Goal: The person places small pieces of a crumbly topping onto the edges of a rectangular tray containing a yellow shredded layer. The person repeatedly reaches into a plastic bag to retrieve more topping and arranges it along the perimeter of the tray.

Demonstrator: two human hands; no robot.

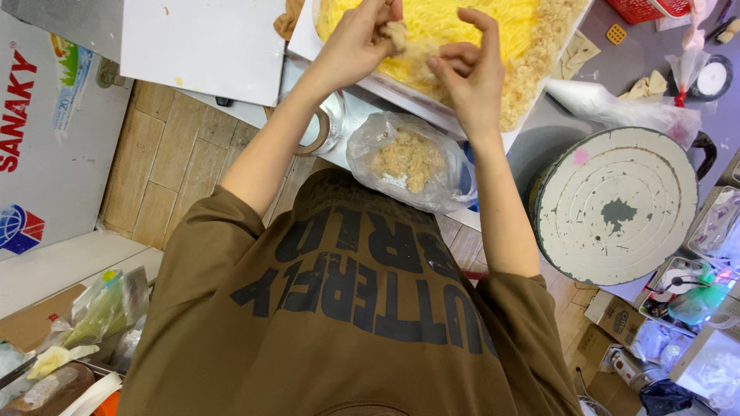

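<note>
Both hands work above a large cake (462,27) topped with yellow shreds and bordered with tan crumbs, which sits on a white board (297,38) at the far side of the grey table (539,127). The left hand (358,38) has its fingers closed on a clump of tan crumbs (395,35) just over the cake's near edge. The right hand (470,73) is beside it, fingers curled and partly spread, fingertips pinched on crumbs near the same edge.

At the table's near edge, between the forearms, lies a clear plastic bag of crumbs (408,162). To its right stands a round white cake turntable (617,204) with worn paint. A filled piping bag (617,104) lies behind the turntable. A red basket (640,8) occupies the far right corner.

The floor (166,162) is wood-look tile. A white chest freezer (54,131) stands at left; cardboard boxes (617,316) and packaged goods crowd the lower right.
</note>
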